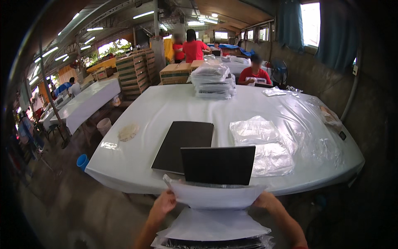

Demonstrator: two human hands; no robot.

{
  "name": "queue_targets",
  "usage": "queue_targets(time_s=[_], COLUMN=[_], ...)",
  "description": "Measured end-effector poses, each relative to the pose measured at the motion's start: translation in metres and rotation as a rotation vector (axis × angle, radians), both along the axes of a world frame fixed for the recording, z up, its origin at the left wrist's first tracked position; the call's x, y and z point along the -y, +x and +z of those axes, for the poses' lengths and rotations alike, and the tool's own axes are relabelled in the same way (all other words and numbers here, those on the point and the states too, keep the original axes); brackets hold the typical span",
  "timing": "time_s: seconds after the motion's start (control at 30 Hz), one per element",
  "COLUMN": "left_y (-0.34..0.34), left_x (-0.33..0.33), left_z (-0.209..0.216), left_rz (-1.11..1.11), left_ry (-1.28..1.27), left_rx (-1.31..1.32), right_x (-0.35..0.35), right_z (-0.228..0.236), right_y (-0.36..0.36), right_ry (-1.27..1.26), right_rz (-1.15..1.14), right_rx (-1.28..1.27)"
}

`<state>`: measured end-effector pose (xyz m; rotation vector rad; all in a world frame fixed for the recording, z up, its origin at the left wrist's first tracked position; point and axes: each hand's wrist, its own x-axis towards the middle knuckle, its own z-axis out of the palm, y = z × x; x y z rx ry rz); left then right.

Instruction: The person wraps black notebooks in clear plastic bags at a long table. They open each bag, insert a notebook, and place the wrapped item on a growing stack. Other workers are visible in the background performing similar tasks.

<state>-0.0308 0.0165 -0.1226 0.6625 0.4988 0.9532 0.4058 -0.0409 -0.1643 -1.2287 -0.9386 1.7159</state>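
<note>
Between my two hands is a clear plastic bag with a white face toward me. A black board rises out of its far edge, tilted up. My left hand is closed on the bag's left edge, and my right hand grips the right edge, its fingertips partly hidden. Below them, close to my body, lies a pile of white and black sheets in plastic. Just beyond the held board, a stack of black boards rests on the white-covered table. To its right lie flat clear plastic bags.
A tall pile of bagged sheets stands at the table's far edge, near cardboard boxes. A person in red sits across the table. A round beige item lies at left; a blue bucket stands on the floor.
</note>
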Motion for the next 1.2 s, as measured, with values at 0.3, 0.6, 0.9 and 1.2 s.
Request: queue_targets(time_s=[0.3,0.6,0.9,1.2], left_y=[-0.004,0.006,0.025,0.030], left_x=[0.042,0.004,0.002,0.008], left_z=[-0.127,-0.177,-0.181,-0.162], left_rz=[0.017,-0.002,-0.059,-0.162], left_ry=[0.122,-0.113,-0.039,-0.135], left_rx=[-0.552,-0.715,-0.765,-1.003], right_x=[0.059,0.051,0.042,0.031], right_z=[-0.014,-0.166,-0.105,-0.135], right_y=[-0.026,-0.026,-0.048,-0.073], right_ry=[-0.198,0.005,0.215,-0.202], right_rz=[-0.238,-0.648,-0.381,-0.510], right_rx=[0.379,0.511,0.387,0.006])
